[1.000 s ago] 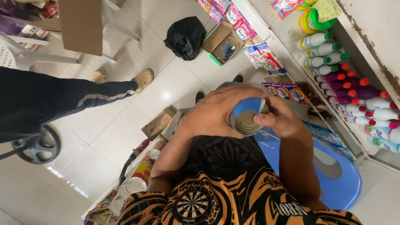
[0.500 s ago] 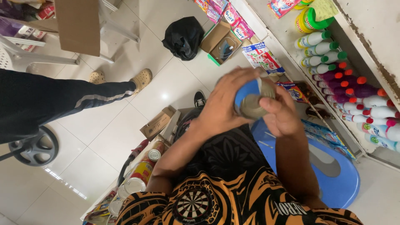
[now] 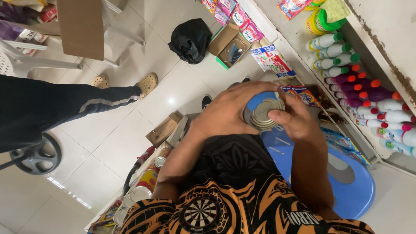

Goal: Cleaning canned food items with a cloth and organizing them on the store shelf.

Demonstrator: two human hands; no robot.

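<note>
— White floor tiles (image 3: 130, 143) filled the background, with a shop shelf (image 3: 303, 56) along one side. What did the person have in hand?

— One tin can (image 3: 263, 113), blue-sided with a bare metal end turned up toward the camera. The left hand (image 3: 227, 117) was wrapped round its side, and the right hand (image 3: 294, 123) held the near edge, thumb laid on the rim. Both grips were closed on the can, raised at chest height above a blue plastic stool (image 3: 346, 182).

— How far along did the work look?

— By my judgement, mid-handling. That one can was up and being looked at or turned, not yet set down anywhere. More cans (image 3: 145, 186) lay below by the left elbow; I made out about three, with others too cluttered to count.

— And on the shelf?

— Three white bottles with green caps (image 3: 331, 50), roughly four purple bottles with orange or red caps (image 3: 359, 86), and several white ones with pink caps (image 3: 396, 115). One black bag (image 3: 190, 39) and one open cardboard box (image 3: 229, 45) sat on the floor. Another person's dark trouser leg (image 3: 65, 106) crossed the tiles, two sandals (image 3: 147, 84) showing.
</note>
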